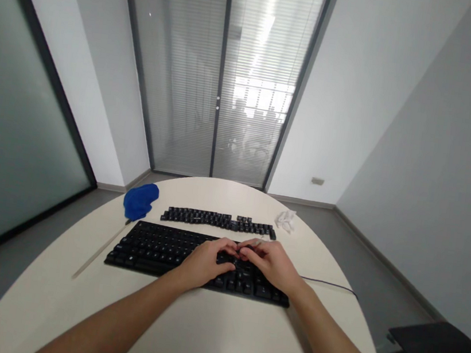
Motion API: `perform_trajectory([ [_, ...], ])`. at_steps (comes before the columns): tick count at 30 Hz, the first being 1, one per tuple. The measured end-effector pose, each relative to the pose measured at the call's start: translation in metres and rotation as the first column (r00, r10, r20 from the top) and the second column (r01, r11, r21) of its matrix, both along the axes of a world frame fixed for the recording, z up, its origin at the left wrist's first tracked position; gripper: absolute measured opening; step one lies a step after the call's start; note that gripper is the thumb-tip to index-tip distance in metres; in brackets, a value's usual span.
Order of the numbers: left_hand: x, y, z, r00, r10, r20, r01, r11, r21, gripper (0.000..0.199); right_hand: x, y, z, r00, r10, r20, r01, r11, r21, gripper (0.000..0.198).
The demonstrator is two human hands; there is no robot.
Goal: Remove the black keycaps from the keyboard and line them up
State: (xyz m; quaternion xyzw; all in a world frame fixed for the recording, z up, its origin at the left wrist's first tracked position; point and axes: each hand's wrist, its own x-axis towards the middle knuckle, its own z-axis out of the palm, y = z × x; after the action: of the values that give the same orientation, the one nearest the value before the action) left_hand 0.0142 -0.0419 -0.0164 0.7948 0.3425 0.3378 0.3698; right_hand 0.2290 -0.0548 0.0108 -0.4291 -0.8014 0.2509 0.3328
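Note:
A black keyboard point(152, 249) lies on the round table with both hands over its right half. My left hand point(209, 260) rests on the keys, fingers bent toward the right hand and thumb held apart from them. My right hand point(270, 262) has its thumb and index finger closed together just above the keys, touching or nearly touching the left fingertips. Whatever is between those fingers is too small and dark to make out. Behind the keyboard, loose black keycaps point(199, 217) stand in rows.
On the pale table point(206, 335), a blue cloth point(140, 200) lies at the back left, near a thin pale stick point(99, 251) with a dark tip. Crumpled white tissue point(286, 221) sits at the back right. A dark cable point(329, 284) runs toward the right edge.

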Motion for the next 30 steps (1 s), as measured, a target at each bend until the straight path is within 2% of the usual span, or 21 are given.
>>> perform_trajectory([
  [3, 0.0, -0.003, -0.001, 0.997, 0.05, -0.062, -0.046, 0.997, 0.06, 0.034, -0.001, 0.0, 0.001, 0.999, -0.043, -0.005, 0.043, 0.999, -0.004, 0.03],
  [7, 0.0, -0.008, 0.001, 0.981, 0.14, -0.138, -0.109, 0.971, 0.214, 0.031, -0.001, 0.001, 0.0, 0.996, -0.087, -0.013, 0.086, 0.995, -0.044, 0.031],
  [10, 0.001, -0.012, 0.004, 0.966, 0.163, -0.199, -0.088, 0.936, 0.341, 0.024, -0.002, 0.002, -0.003, 0.992, -0.124, -0.015, 0.122, 0.99, -0.074, 0.03],
  [14, 0.003, -0.015, 0.005, 0.936, 0.214, -0.279, -0.079, 0.901, 0.426, 0.02, -0.003, 0.002, -0.005, 0.989, -0.144, -0.037, 0.139, 0.984, -0.11, 0.031],
  [18, 0.003, -0.015, 0.004, 0.924, 0.222, -0.311, -0.068, 0.896, 0.439, 0.018, -0.003, 0.001, -0.004, 0.988, -0.148, -0.044, 0.141, 0.982, -0.126, 0.032],
  [25, 0.002, -0.017, 0.009, 0.937, 0.148, -0.315, 0.009, 0.895, 0.447, 0.008, -0.006, 0.003, -0.007, 0.978, -0.208, -0.031, 0.203, 0.973, -0.108, 0.029],
  [30, 0.001, -0.013, 0.005, 0.971, 0.16, -0.179, -0.085, 0.926, 0.367, 0.001, -0.001, 0.004, -0.005, 0.969, -0.23, -0.086, 0.229, 0.973, -0.027, 0.029],
])
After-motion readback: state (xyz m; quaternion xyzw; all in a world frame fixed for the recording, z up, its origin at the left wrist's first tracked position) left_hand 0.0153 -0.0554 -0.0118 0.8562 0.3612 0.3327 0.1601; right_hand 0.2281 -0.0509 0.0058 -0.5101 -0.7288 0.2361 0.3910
